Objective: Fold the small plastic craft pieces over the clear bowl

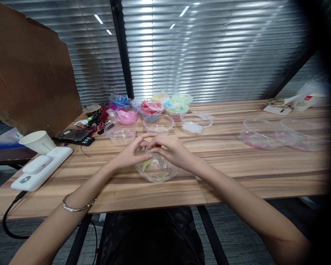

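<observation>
Both of my hands meet above a clear round plastic bowl (pixel 165 178) near the table's front edge. My left hand (pixel 135 151), fingers curled, pinches from the left side. Opposite it, my right hand (pixel 169 148) has its thumb and fingers pressed together, almost touching the left fingertips. Something small and see-through shows between the fingertips, too unclear to name. A thin yellow-green piece (pixel 146 165) hangs just under my left thumb, over or inside the bowl. Small greenish bits (pixel 162 176) lie at the bowl's bottom.
Behind stand clear tubs (pixel 158 133), one tub of pink material (pixel 127 116) and others with coloured contents. Two clear containers (pixel 257 145) sit to the right. At left are a white power strip (pixel 55 165), a paper cup (pixel 38 142), wires and a cardboard sheet (pixel 30 62).
</observation>
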Available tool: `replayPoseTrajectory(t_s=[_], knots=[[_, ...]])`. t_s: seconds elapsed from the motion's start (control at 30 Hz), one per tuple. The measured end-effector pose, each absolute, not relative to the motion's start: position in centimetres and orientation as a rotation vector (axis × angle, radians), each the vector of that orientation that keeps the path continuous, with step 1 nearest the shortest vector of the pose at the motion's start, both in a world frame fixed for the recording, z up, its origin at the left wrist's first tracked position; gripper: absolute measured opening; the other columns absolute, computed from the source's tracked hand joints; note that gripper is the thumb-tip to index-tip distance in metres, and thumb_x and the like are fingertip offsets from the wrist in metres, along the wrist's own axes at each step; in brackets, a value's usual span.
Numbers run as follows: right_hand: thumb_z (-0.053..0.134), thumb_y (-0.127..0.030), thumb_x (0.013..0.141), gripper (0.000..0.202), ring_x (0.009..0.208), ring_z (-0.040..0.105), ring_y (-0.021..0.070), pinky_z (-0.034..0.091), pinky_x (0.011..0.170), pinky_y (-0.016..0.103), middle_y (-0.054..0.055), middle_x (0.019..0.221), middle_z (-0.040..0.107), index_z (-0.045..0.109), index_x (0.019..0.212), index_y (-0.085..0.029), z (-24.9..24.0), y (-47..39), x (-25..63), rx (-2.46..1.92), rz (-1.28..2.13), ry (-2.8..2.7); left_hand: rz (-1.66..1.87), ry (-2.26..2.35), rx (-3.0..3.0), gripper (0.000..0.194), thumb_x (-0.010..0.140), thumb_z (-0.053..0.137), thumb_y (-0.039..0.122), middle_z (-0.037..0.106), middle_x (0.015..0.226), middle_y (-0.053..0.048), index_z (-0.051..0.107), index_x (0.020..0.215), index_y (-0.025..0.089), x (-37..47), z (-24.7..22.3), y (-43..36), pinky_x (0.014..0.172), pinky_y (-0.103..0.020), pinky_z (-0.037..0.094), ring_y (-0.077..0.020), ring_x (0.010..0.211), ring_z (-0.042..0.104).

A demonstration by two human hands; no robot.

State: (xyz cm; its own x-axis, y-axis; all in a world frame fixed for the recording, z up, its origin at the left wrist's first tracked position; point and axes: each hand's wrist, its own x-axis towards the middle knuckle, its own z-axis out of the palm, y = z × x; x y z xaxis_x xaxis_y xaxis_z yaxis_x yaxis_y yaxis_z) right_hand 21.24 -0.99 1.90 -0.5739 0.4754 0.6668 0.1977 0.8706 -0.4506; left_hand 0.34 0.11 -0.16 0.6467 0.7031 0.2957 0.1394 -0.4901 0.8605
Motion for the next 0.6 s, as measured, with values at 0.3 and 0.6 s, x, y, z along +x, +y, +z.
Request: replayPoseTrajectory(t_s=[0.3,0.6], knots=[[0.056,-0.012,0.092,0.021,0.09,0.068,0.0151,0.051,0.078,0.027,0.002,0.1,0.073,0.069,0.105,-0.022,1.72,-0.88,21.24,-0.491,0.407,-2.156,0.788,0.695,2.025,0.063,0.084,0.067,0.03,0.051,0.137,-0.01,0.036,0.139,0.027,0.3,0.33,-0.13,0.105,-0.04,0.042,-0.0273,0.128,0.049],[0.057,-0.015,0.092,0.02,0.088,0.068,0.016,0.051,0.078,0.027,0.003,0.098,0.074,0.07,0.106,-0.021,1.57,-0.82,21.23,-0.497,0.376,-2.15,0.795,0.688,2.008,0.062,0.084,0.067,0.03,0.053,0.134,-0.009,0.036,0.138,0.029,0.28,0.17,-0.07,0.105,-0.038,0.042,-0.0248,0.124,0.053]])
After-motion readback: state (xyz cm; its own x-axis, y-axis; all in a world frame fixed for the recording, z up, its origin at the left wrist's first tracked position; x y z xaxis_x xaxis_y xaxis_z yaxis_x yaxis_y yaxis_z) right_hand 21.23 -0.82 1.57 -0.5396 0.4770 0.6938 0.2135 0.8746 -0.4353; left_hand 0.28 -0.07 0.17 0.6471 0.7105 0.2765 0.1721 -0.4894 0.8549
